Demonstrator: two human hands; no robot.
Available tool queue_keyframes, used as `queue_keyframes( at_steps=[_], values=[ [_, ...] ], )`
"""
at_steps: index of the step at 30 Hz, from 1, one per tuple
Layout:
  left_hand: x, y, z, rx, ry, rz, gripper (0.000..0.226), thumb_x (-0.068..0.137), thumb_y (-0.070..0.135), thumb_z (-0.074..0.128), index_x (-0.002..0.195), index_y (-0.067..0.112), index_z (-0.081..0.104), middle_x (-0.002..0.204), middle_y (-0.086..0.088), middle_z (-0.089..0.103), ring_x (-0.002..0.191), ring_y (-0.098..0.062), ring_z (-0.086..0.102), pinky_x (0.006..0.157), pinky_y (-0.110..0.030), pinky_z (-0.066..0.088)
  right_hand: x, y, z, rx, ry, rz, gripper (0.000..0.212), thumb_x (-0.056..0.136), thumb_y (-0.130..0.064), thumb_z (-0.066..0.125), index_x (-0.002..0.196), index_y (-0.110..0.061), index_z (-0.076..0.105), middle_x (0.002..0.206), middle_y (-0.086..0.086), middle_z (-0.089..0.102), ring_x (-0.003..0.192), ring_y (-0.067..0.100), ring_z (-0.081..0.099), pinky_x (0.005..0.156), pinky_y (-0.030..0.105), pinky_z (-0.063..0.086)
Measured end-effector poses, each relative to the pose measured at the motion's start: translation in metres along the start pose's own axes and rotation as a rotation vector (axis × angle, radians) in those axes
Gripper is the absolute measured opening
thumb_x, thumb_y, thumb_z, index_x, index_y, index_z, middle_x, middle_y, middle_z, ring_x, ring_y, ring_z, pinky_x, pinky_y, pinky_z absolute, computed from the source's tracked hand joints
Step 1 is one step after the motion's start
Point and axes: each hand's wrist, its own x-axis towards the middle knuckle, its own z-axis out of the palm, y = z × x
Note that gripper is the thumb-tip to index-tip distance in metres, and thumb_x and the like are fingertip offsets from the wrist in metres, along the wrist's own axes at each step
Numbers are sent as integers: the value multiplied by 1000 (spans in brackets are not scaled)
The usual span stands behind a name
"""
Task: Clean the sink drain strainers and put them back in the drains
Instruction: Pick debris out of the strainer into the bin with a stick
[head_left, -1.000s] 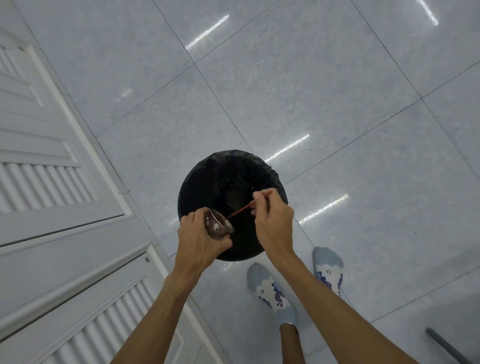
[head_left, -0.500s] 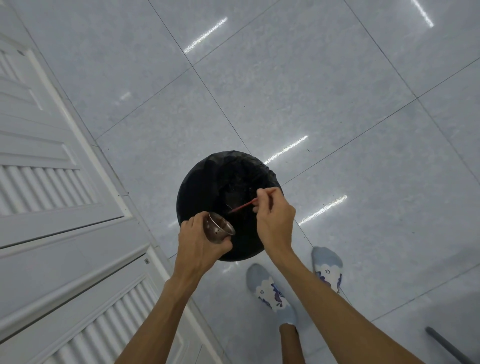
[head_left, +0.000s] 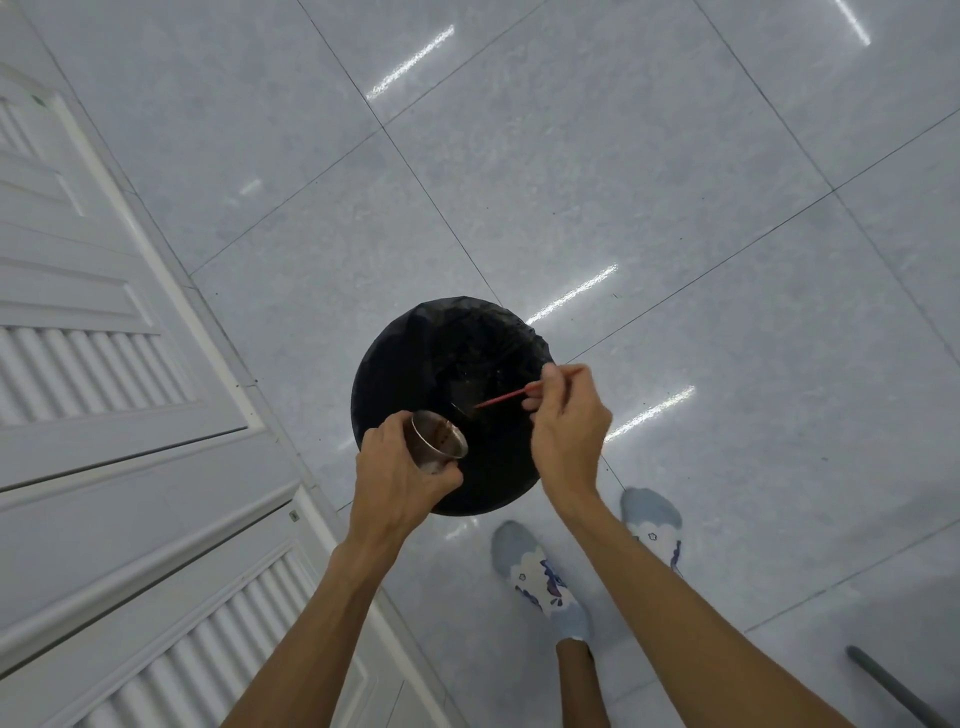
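My left hand (head_left: 397, 480) grips a small metal drain strainer (head_left: 439, 441), cup-shaped and dirty brown inside, tilted with its mouth toward the right. It hangs over the near left edge of a round bin lined with a black bag (head_left: 447, 358). My right hand (head_left: 569, 421) pinches a thin red stick (head_left: 501, 399) between thumb and fingertips. The stick points left and down, and its tip is a short way above and to the right of the strainer, clear of it.
White louvred cabinet doors (head_left: 104, 364) fill the left side. Glossy grey floor tiles (head_left: 623, 182) lie all around the bin. My two feet in patterned socks (head_left: 540, 577) stand just behind the bin. A grey pole (head_left: 893, 686) crosses the bottom right corner.
The red stick's tip was inside the strainer a second ago. My right hand has drawn it out, up and to the right. My left hand has stayed put with the strainer.
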Motion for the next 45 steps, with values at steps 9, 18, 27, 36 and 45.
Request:
queue_keyframes(
  at_steps=[9,18,27,36,45],
  values=[
    [5,-3,-6,139,-30,166,80,62,20,89,133,14,51,134,-3,50,123,-21,46,99,-28,30,14,6,-2,-143,-313,-176,14,104,-26,54,91,-22,58,73,-8,67,76,3,67,65,8,52],
    [8,6,-11,189,-51,235,76,66,17,88,133,12,53,136,-6,53,129,-26,45,106,-34,28,19,-2,1,-188,-342,-235,18,103,-26,53,92,-14,61,74,6,69,67,17,68,63,32,58],
    [8,6,-9,178,-24,203,77,65,24,88,134,12,54,133,-5,55,125,-24,45,105,-38,33,19,-4,3,-178,-322,-308,17,102,-20,58,97,-7,68,74,5,70,67,18,68,65,37,58],
    [8,3,-7,189,-4,154,80,67,30,88,137,13,53,134,-6,55,125,-25,46,104,-37,34,10,2,-1,-147,-279,-239,16,104,-23,54,95,-13,62,75,4,69,69,15,67,64,25,59],
    [8,-5,-8,194,-27,184,81,66,30,89,137,12,54,134,-7,56,125,-26,47,104,-36,33,9,-2,5,-132,-305,-284,18,103,-20,56,94,-7,65,74,5,69,70,15,66,63,29,57]
  ],
)
